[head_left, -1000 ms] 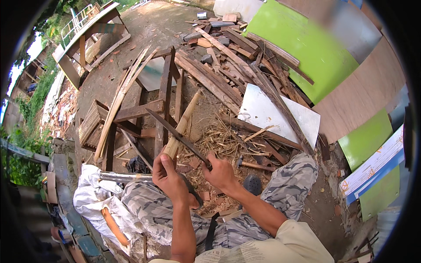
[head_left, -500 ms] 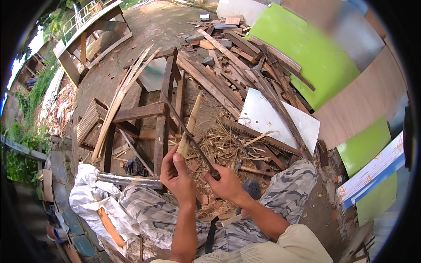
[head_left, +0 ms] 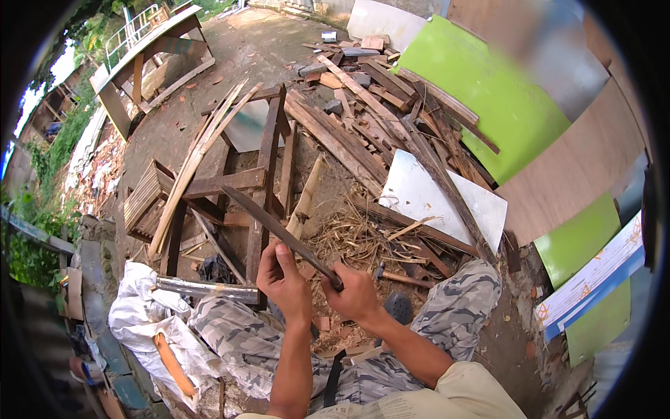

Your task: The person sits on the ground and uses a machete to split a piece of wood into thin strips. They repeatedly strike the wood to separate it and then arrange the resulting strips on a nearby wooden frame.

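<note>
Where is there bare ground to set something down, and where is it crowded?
The widest free patch is the ground between the table at far left and the wood pile; a narrow, rubble-edged strip lies between the right knee and the lower green boards. It is crowded just beyond the left hand and right hand: wooden frame, shavings, hammer.

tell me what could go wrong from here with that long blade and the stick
The long blade in the right hand crosses the stick close to the thumb of the bare left hand, so a slip could cut it.

The blade's far end overlaps the wooden frame in this view; if truly that near, which I cannot tell, it might knock it.

The hammer lies near a shoe, so standing up could bring a stumble.
</note>
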`<state>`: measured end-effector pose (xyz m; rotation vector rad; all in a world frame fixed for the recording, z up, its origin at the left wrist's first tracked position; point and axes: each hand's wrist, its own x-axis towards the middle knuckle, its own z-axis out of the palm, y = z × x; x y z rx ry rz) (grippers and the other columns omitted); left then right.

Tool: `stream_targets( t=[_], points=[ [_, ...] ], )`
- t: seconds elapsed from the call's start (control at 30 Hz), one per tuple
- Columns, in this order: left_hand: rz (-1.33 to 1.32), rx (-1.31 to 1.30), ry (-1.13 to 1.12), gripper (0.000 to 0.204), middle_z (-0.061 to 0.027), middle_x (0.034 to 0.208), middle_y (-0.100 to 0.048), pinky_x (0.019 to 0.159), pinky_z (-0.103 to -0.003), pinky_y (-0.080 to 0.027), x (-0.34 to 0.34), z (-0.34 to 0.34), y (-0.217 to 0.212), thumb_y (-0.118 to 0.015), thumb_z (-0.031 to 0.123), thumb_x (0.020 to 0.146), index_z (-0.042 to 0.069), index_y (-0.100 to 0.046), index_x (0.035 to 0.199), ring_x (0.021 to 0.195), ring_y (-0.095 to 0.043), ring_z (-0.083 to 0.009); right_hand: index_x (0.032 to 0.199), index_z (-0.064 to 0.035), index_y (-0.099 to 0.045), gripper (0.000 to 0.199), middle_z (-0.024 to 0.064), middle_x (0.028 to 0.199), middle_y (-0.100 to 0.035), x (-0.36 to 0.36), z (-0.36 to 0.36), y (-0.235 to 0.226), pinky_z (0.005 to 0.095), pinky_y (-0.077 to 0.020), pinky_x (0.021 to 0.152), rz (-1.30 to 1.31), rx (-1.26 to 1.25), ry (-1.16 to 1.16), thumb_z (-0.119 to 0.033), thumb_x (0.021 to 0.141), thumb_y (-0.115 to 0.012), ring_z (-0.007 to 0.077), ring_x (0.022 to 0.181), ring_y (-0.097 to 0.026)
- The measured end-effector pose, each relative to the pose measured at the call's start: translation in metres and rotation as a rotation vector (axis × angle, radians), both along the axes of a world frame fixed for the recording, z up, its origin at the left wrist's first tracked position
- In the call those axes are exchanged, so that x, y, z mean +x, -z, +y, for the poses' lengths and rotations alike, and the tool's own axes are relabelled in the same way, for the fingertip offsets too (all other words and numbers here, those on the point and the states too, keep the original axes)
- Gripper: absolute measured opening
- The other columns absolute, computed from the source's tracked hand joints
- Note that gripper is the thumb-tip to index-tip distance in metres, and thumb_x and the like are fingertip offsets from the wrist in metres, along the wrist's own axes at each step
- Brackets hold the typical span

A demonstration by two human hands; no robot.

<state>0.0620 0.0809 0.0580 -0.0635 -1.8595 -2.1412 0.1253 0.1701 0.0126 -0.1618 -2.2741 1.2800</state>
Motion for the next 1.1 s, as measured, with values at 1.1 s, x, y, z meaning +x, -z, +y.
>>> stream_targets(
  t=[1.1],
  points=[
    [-0.101,0.060,0.015,0.037,-0.0158,0.117,-0.064,0.092,-0.032,-0.056,0.021,-0.027,0.012,-0.045,0.025,0.108,-0.005,-0.057,0.125,0.104,-0.067,-0.0200,0.083,-0.0040,-0.060,0.019,0.0167,0.060,-0.061,-0.003,-0.010,0.035,0.0467,-0.0489,0.054,-0.144,-0.012,-0.061,-0.020,0.084,-0.070,0.0384,0.058,-0.064]
  ],
)
